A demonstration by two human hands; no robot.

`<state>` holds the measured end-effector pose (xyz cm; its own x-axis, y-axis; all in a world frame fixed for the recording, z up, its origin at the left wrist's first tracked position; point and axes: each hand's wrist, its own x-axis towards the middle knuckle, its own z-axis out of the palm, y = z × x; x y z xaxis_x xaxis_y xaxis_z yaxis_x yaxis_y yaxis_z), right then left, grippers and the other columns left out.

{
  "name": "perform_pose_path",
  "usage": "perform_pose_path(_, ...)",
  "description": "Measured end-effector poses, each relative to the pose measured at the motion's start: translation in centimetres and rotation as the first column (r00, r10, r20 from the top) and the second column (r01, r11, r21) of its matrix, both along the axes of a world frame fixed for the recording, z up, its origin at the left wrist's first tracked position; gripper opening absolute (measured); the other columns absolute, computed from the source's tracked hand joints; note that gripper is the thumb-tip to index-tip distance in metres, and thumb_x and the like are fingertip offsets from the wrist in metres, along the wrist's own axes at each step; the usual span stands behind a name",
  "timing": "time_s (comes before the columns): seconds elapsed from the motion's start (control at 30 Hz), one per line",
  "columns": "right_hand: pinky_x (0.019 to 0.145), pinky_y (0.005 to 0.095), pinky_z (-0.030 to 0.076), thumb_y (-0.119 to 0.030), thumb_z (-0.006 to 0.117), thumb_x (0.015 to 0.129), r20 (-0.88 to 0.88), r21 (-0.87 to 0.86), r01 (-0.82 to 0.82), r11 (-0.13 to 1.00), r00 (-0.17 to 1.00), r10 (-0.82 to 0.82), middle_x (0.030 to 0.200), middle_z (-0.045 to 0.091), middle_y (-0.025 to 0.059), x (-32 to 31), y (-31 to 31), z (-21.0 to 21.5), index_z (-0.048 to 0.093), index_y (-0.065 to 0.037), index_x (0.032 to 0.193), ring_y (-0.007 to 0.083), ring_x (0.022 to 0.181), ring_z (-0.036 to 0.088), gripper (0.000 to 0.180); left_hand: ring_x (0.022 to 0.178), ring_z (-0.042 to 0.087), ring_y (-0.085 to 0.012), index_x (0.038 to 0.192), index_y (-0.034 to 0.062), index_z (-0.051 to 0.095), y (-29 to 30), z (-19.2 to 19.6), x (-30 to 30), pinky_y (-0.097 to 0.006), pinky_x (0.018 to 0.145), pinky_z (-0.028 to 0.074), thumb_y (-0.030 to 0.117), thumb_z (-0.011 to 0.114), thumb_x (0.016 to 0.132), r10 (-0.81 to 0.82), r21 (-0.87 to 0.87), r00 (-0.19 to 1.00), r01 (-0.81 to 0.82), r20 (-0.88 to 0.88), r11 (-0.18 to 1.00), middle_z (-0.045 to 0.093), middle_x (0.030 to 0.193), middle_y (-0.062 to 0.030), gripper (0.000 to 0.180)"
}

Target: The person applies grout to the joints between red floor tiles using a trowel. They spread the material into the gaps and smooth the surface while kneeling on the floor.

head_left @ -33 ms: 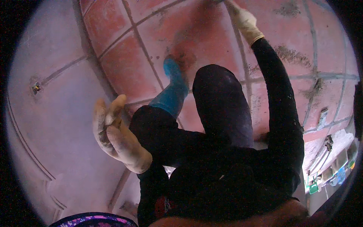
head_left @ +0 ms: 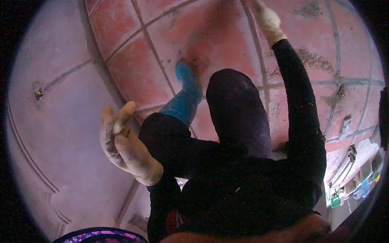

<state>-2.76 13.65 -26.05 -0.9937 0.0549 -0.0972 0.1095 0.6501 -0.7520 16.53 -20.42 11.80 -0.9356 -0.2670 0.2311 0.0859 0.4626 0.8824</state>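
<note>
We hold our gloved left hand point(head_left: 123, 148) open, empty, for balance; our right hand point(head_left: 267, 18) reaches the red floor tiles point(head_left: 133, 69), its grip indeterminable.

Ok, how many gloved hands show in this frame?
2. The left hand in a dirty pale glove is raised at the left, beside the knee, holding nothing. The right hand, also gloved, reaches out to the red tiled floor at the top edge, fingertips cut off.
</note>
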Motion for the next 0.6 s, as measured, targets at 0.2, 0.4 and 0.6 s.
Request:
perform_pose_path(0.2,0.074,0.0441,0.052,-0.029,0.051,0.101,-0.326,0.124,0.176,0.977,0.937,-0.127,0.108,0.069,0.0197,-0.7,3.2,1.1,0.051,-0.026,0.143,0.0424,0.093,0.067,0.042,0.106,0.066,-0.0387,0.135,-0.0126,0.046,0.3,-0.1,0.2,-0.049,0.099,0.053,0.036,0.043,0.105,0.035,-0.044,0.999,-0.034,0.014,0.998,0.061,0.122,-0.0304,0.056)
perform_pose_path(0.4,0.089,0.0483,0.052,-0.047,0.049,0.097,0.131,0.352,-0.066,0.934,0.991,0.021,0.118,0.068,0.0142,0.6,2.3,-4.4,0.042,-0.046,0.144,0.0378,0.109,0.065,0.048,0.106,0.066,-0.0383,0.135,-0.0127,0.045,0.4,-0.4,-0.5,-0.049,0.098,0.054,0.036,0.044,0.105,0.026,-0.103,1.0,-0.026,-0.003,0.994,0.062,0.123,-0.0289,0.057)
perform_pose_path(0.6,0.075,0.0439,0.052,-0.029,0.053,0.1,-0.052,0.174,0.299,0.938,0.954,-0.295,0.114,0.069,0.0161,0.8,8.1,0.3,0.052,-0.029,0.141,0.0377,0.096,0.068,0.041,0.105,0.066,-0.0382,0.134,-0.0122,0.047,-0.3,-0.7,-0.1,-0.048,0.096,0.055,0.035,0.045,0.105,0.045,-0.124,0.999,-0.045,0.004,0.991,0.06,0.126,-0.0292,0.056)
